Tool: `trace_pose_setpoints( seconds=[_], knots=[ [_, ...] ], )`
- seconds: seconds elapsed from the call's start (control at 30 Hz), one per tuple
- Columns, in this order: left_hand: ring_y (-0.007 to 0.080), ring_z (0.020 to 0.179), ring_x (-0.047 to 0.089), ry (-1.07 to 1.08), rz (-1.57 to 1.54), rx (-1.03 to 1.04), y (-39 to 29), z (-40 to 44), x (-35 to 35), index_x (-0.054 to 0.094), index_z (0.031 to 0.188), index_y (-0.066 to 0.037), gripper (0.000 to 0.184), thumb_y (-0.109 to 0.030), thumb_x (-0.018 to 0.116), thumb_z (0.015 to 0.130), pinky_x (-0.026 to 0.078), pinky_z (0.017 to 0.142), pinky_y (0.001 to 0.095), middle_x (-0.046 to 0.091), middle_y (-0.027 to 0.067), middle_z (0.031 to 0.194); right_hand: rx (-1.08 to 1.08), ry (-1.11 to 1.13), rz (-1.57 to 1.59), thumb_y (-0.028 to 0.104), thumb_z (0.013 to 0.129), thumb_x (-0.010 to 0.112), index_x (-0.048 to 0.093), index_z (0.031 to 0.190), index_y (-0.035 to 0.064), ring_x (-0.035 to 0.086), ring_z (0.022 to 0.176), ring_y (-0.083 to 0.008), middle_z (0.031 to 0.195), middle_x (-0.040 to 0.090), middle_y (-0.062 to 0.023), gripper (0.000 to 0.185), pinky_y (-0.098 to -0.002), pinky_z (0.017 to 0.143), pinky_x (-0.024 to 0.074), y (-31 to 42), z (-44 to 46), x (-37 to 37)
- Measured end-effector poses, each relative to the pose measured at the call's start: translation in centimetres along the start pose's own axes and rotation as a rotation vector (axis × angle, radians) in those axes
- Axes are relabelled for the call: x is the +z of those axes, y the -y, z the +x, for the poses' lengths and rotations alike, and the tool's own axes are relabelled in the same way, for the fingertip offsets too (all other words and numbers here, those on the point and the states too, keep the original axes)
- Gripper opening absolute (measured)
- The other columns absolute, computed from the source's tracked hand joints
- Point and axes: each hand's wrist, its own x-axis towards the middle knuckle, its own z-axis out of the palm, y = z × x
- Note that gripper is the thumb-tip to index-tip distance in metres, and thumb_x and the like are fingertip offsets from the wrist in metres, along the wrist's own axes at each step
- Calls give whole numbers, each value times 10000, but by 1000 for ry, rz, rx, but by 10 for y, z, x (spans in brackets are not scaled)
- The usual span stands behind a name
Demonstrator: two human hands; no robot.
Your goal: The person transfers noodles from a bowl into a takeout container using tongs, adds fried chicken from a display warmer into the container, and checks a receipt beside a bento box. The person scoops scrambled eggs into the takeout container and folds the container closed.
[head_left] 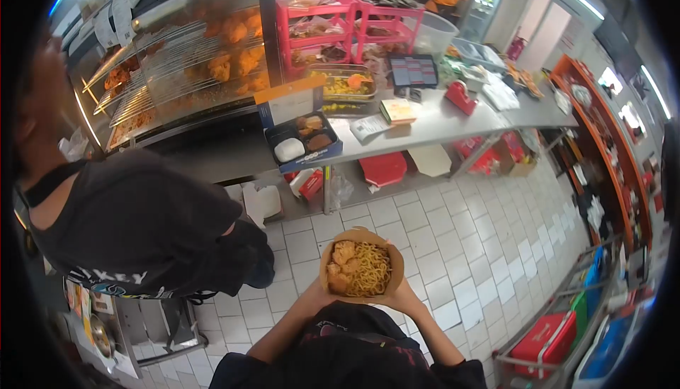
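Note:
A brown cardboard food bowl (398,265) is held in front of my body, above the tiled floor. Noodles (370,270) fill its right side, and pieces of fried chicken (343,265) lie on the left. My left hand (320,295) grips the bowl's lower left side, while my right hand (404,300) grips the lower right. Both hands are closed against its walls, with most of the fingers hidden beneath or behind it.
A co-worker in a dark shirt (134,222) stands close on my left, beside a heated display (191,70) of fried chicken. Ahead, a metal counter (425,125) carries an open meal box (303,156) and pink racks (319,27). Orange shelving (602,127) stands right.

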Motion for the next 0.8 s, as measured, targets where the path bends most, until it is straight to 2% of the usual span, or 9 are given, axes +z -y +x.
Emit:
trace_pose_setpoints(
  seconds=[0.13,0.17,0.3,0.43,0.57,0.63,0.67,0.73,0.8],
  knots=[
    [253,1142,476,-235,241,85,-32,72,-12,344,1317,-64,559,-438,402,905,443,896,403,449,105,1279,23,222,130,175,564,841,-41,1396,7,283,1273,-289,1363,216,-182,1224,-362,1043,276,-48,92,-45],
    [221,1108,501,-311,208,52,-45,90,-13,334,1322,-48,574,-471,318,934,452,867,347,460,106,1264,73,291,159,170,562,842,-41,1396,9,269,1285,-281,1381,200,-183,1226,-359,1047,269,-70,113,-52],
    [195,1089,516,-416,-101,-32,-106,178,-12,332,1320,-34,604,-497,244,943,442,886,316,471,110,1255,171,356,196,195,570,839,28,1389,-8,230,1312,-275,1430,142,-194,1170,-357,1059,249,-137,190,-94],
    [179,1137,476,-201,-79,2,-122,288,-23,313,1336,-30,628,-508,201,944,394,949,307,468,102,1264,-1,73,-52,174,652,788,508,1148,10,524,1056,-223,1148,538,-123,592,-338,876,443,-182,227,-153],
    [186,1214,397,-14,-127,-141,-153,407,2,282,1355,-30,606,-476,196,956,313,1018,307,416,101,1317,49,-42,-200,176,657,784,529,1127,23,548,1021,-216,1113,567,-111,557,-333,851,456,-248,257,-237],
    [186,1253,330,8,-151,-120,-119,485,5,254,1364,-23,586,-447,188,965,250,1045,301,355,111,1359,108,-91,-224,176,657,784,522,1131,23,545,1024,-217,1116,563,-111,563,-333,854,453,-281,278,-284],
    [189,1269,284,-1,-63,-150,-139,508,20,223,1374,-19,578,-430,176,969,217,1052,294,315,114,1380,133,-112,-235,176,657,784,519,1133,24,543,1025,-217,1118,561,-111,566,-333,856,451,-297,290,-308],
    [209,1275,277,16,-40,-47,-115,581,27,230,1376,-21,583,-432,181,967,214,1054,303,291,121,1395,166,-126,-255,176,657,783,512,1137,24,540,1028,-217,1121,558,-110,571,-333,859,448,-329,319,-354],
    [226,1294,267,-161,-3,-103,-101,638,39,240,1379,-27,573,-421,192,966,212,1058,308,284,123,1407,194,-134,-262,177,657,783,506,1140,24,537,1031,-217,1124,554,-110,577,-333,863,445,-357,347,-392]
  ],
)
